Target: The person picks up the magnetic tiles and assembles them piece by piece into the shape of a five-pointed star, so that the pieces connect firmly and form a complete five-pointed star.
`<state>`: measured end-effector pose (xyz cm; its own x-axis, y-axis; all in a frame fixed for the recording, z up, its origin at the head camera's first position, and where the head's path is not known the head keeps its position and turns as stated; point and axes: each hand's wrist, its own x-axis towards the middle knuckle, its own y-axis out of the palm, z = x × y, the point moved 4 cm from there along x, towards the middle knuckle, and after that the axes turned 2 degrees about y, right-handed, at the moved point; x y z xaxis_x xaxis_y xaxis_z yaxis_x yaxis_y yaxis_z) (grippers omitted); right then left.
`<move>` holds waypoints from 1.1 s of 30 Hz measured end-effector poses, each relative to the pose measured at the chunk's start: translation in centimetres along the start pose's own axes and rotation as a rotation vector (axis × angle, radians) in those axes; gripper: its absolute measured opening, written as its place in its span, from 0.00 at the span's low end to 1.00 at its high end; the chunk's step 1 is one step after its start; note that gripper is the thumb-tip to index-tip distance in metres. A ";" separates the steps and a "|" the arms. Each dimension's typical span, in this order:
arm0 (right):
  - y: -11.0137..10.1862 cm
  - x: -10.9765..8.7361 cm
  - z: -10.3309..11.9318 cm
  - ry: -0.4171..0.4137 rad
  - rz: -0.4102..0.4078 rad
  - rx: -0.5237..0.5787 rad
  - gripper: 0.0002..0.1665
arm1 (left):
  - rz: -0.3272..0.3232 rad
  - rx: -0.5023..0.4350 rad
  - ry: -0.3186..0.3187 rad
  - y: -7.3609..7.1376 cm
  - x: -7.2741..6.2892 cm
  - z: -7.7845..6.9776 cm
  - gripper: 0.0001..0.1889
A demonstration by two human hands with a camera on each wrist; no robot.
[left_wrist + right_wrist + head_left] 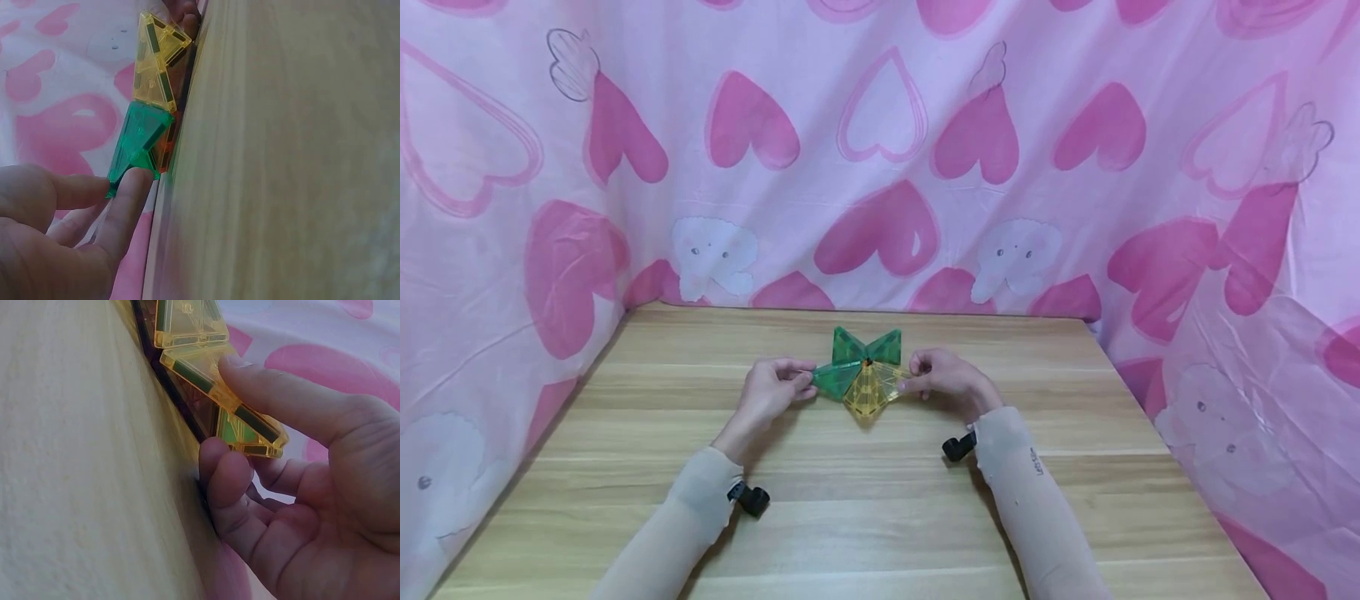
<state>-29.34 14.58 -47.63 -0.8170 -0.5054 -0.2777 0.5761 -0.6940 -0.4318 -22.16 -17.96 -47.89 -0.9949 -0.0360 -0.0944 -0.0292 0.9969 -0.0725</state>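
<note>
Translucent magnetic tiles stand joined in a star-like ring at the far middle of the table. My left hand [771, 390] pinches the outer corner of a green tile [831, 381] between thumb and fingertips. On the other side, my right hand [946, 374] holds a yellow tile [203, 375], its thumb on the face and its other fingers curled near the lower edge. Between them at the front, another yellow tile [867, 394] slopes to a point. Two green peaks, left [847, 345] and right [884, 346], rise at the back. A reddish-orange tile [167, 150] shows low behind the green one.
The wooden table [865, 517] reaches back to a pink heart-patterned curtain [880, 167], which also hangs along both sides. Black wrist cameras, left [752, 498] and right [957, 448], sit on the forearms' sleeves.
</note>
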 end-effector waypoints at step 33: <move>0.0 -1.3 0.0 0.026 0.041 0.034 0.25 | -0.009 0.271 0.116 -1.7 -0.6 -1.5 0.29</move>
<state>-28.26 15.22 -47.27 -0.7926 -0.5211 -0.3167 0.6096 -0.6898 -0.3906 -21.62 -19.50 -46.26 -0.9996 -0.0215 0.0206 -0.0271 0.9413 -0.3366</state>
